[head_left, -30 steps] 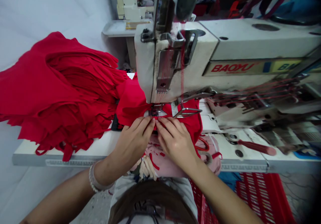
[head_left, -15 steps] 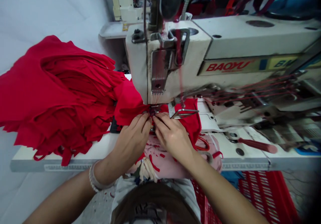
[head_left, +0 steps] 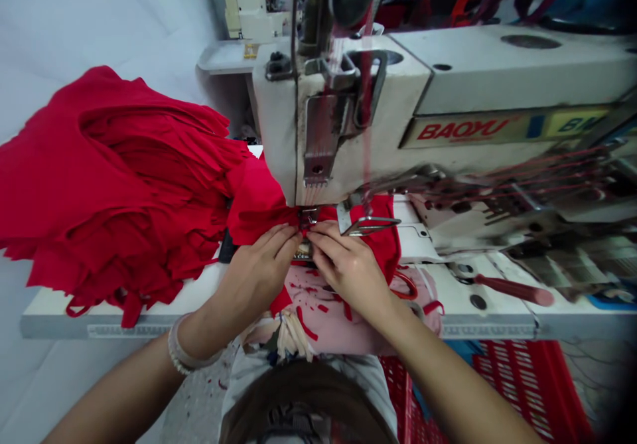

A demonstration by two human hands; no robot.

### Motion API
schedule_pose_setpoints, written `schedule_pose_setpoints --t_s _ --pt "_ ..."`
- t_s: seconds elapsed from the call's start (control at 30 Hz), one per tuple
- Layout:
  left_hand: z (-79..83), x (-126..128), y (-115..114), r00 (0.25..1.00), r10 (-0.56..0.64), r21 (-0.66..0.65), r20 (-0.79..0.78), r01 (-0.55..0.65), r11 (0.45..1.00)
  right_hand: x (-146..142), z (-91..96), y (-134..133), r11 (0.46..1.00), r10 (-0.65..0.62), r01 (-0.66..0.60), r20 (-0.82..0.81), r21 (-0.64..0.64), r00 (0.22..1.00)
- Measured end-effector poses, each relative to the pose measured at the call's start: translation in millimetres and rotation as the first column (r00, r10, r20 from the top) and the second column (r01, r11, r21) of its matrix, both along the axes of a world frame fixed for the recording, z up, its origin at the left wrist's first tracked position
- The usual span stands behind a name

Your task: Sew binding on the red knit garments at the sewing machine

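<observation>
Both my hands work at the presser foot [head_left: 308,217] of a white sewing machine [head_left: 343,132]. My left hand [head_left: 263,261] lies on the left of the foot, its fingertips pinching the edge of a red fabric piece [head_left: 256,208]. From the right, my right hand [head_left: 346,265] pinches the same red fabric close to the foot, fingers curled and thumb tucked under. The fabric runs under the needle area and shows again to the right, below a wire guard [head_left: 371,225]. My fingertips partly hide the edge they hold.
A big pile of red cut pieces [head_left: 134,192] covers the table's left side. Pink cloth [head_left: 323,321] with red scraps hangs at the front edge, near orange-handled scissors [head_left: 405,286]. A red-handled tool [head_left: 515,290] lies at right; a red crate [head_left: 532,391] stands below.
Both hands have drawn slightly back from the presser foot, and the gap between them has widened a little. The view has shifted slightly, moving the machine rightward in it.
</observation>
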State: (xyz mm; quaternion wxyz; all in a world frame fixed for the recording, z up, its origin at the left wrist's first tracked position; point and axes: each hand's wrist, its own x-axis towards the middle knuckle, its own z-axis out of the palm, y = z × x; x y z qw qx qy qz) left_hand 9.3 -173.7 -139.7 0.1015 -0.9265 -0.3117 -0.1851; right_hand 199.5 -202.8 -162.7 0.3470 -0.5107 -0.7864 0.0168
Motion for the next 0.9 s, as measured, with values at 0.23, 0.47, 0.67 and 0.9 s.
schedule_pose_setpoints --t_s 0.23,0.47,0.67,0.9 --pt "2.4 -0.7 2.1 1.0 -0.004 0.047 -0.01 0.004 0.999 6.2 -1.4 -0.3 1.0 0.011 -0.011 0.022 0.012 1.0" --pt "3.8 1.0 0.5 0.998 -0.007 0.038 -0.058 0.009 0.999 -0.9 3.2 -2.9 0.995 -0.051 0.027 0.263 0.095 0.964" --pt "0.7 0.1 -0.7 0.998 -0.048 -0.011 -0.027 0.048 0.999 -10.1 6.0 -18.4 0.981 -0.037 -0.039 0.381 0.192 0.924" --pt "-14.2 -48.0 6.7 0.653 0.583 -0.625 0.484 -0.209 0.752 53.1 -4.5 -73.5 0.899 -0.403 0.438 -0.36 0.019 0.842"
